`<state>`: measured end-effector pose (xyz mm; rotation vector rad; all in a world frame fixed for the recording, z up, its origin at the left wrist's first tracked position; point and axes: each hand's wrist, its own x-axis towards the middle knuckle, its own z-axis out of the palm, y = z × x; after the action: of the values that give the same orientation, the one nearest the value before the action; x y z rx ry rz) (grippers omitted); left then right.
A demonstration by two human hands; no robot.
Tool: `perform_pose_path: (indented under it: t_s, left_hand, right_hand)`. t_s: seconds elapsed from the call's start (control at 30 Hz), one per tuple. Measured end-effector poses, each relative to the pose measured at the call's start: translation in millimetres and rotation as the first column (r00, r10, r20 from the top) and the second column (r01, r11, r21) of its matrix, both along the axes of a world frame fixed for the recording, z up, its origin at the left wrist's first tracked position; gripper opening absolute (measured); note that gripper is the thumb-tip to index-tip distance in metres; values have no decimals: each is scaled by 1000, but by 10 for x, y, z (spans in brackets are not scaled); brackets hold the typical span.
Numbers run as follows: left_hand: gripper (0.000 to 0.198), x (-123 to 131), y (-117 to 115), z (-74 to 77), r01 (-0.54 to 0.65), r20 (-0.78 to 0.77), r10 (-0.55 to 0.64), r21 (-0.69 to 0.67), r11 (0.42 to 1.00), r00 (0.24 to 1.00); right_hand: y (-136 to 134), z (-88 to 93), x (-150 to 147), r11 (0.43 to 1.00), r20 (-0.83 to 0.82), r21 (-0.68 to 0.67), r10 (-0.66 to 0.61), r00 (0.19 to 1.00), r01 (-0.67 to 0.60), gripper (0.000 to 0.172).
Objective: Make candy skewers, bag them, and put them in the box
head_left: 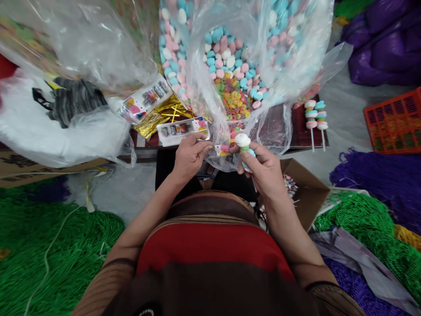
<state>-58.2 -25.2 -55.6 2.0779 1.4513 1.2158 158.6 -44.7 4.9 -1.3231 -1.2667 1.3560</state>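
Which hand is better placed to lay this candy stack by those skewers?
Probably your right hand: it holds the candy stack, and the two skewers lie to its right, farther from your left hand.

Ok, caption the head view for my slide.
Right hand holding a candy stack, left hand alongside, before bagged pastel sweets; two candy skewers lie at the table edge.

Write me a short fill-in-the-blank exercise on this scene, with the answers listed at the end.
1. The right hand holds a candy stack with a ____ piece on top.
2. At the table's right end, ____ candy skewers rest side by side.
3. The metallic ties between the printed packets are ____ in colour.

Missing words: white; two; gold.
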Motion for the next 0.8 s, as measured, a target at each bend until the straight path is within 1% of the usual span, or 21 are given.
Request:
perform_pose_path:
  t_s: [0.17, 0.3, 0.43, 0.5, 0.67, 0.8]
  left_hand:
    - [40, 16, 0, 15, -3, 3, 3, 3, 1000, 1000]
    - [41, 48, -7, 12, -24, -29, 25, 12, 1000, 999]
    - [41, 61, -3, 0, -41, -56, 42, 23, 999, 998]
    - [41, 66, -1, -4, -41, -64, 44, 40, 998, 997]
    - [40, 88, -8, -9, -16, -88, 23, 82, 996, 996]
    - [38, 109, -15, -13, 5, -141, 8, 95, 995, 990]
  right_hand:
    - [-12, 1, -8, 999, -26, -1, -43, 999, 43, 37]
    - [-17, -33, 3, 999, 2, 4, -38, 999, 38, 39]
    - [-9, -45, -1, 1000, 6, 1, -19, 1000, 19, 36]
    - [4, -38, -12, 999, -11, -31, -15, 1000, 14, 36]
    - [29, -15, -38, 990, -103, -140, -26, 994, 12, 44]
    - [11, -17, -57, 982, -74, -172, 68, 995, -80, 48]
